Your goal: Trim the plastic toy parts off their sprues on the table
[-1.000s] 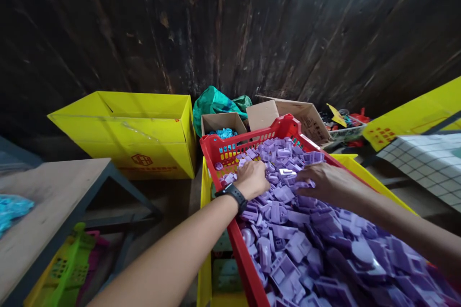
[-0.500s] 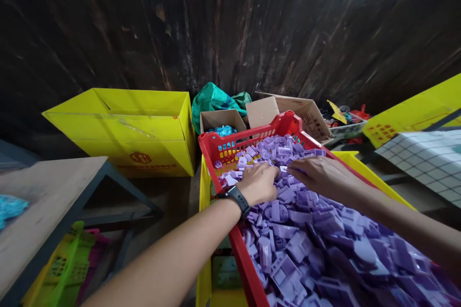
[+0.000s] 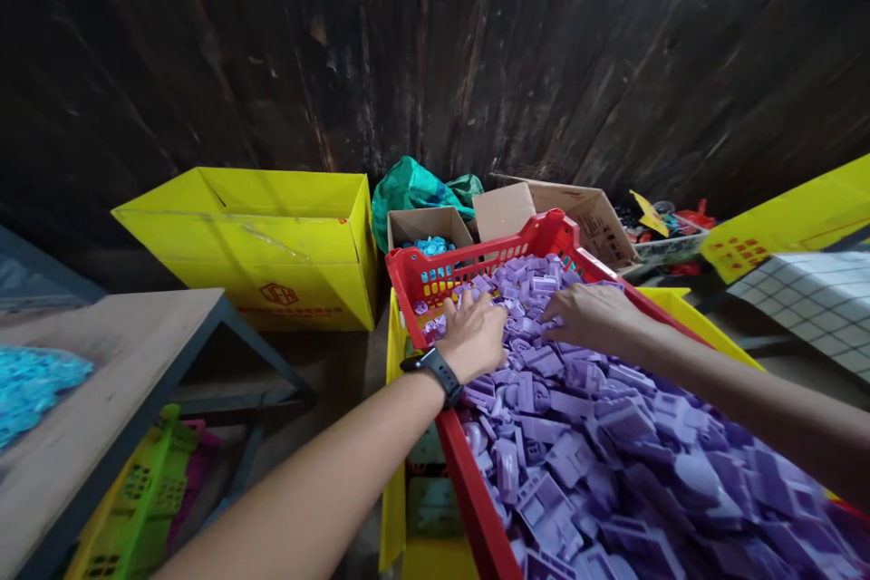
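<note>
A red plastic crate (image 3: pixel 486 507) holds a heap of purple plastic parts (image 3: pixel 544 507) of mixed shapes. My left hand (image 3: pixel 472 335), with a black watch on the wrist, rests on the heap near the crate's left wall. Its fingers are spread, and no part shows in its grip. Across from it, my right hand (image 3: pixel 588 315) reaches in over the right side. Its fingers are bent together and dip among the parts, so whatever they hold is hidden. A small gap with purple parts showing lies between the two hands.
Beneath the crate is a yellow container (image 3: pixel 394 435). Left stand a yellow box (image 3: pixel 299 263) and a table (image 3: pixel 136 326) bearing blue pieces (image 3: pixel 37 385). Cardboard boxes (image 3: pixel 507 211) and a green sack (image 3: pixel 411 190) sit behind. A checked surface (image 3: pixel 808 299) is at right.
My hands have drawn apart, and my left fingers have spread. My right fingers have bent down into the parts. The view has shifted slightly, so the surroundings sit a little further right.
</note>
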`<state>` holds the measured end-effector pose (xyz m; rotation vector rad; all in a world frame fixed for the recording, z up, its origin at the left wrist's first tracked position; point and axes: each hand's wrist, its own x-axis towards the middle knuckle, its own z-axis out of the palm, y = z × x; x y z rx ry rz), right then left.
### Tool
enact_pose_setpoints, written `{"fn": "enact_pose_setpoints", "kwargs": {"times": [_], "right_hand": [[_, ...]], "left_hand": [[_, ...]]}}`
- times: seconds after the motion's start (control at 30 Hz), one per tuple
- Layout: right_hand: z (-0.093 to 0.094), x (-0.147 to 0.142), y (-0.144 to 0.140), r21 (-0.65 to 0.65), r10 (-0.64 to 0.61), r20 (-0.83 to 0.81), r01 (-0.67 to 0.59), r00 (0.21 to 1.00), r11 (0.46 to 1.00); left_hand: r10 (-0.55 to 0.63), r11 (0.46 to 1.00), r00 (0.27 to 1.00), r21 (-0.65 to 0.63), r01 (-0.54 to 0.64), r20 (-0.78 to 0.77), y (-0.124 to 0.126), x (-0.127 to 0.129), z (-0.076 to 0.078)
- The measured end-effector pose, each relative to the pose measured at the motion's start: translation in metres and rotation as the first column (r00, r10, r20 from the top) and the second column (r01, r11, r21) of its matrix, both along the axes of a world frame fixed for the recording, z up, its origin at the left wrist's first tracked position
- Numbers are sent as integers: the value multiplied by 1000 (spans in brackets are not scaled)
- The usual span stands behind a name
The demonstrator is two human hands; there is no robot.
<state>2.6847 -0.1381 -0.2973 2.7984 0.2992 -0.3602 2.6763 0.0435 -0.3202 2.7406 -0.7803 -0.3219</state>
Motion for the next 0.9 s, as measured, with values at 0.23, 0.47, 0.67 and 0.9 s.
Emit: {"fn": "enact_pose_setpoints", "kwargs": {"times": [0.23,0.47,0.67,0.9], "right_hand": [[-5,7,-2,14,26,66,-27,997,1000],[-20,14,-29,680,25,-224,138,974,721],[-30,20,-11,459,141,43,-145,989,876],[-34,24,6,297,139,40,-145,989,944]], "left_hand": [[-205,978,979,-24,206,17,-8,11,-8],[-9,1000,994,1,9,106,0,-3,-2],[-26,999,997,-37,28,72,-3,-17,-4],[16,997,983,-72,-30,-183,-9,-14,-6]]}}
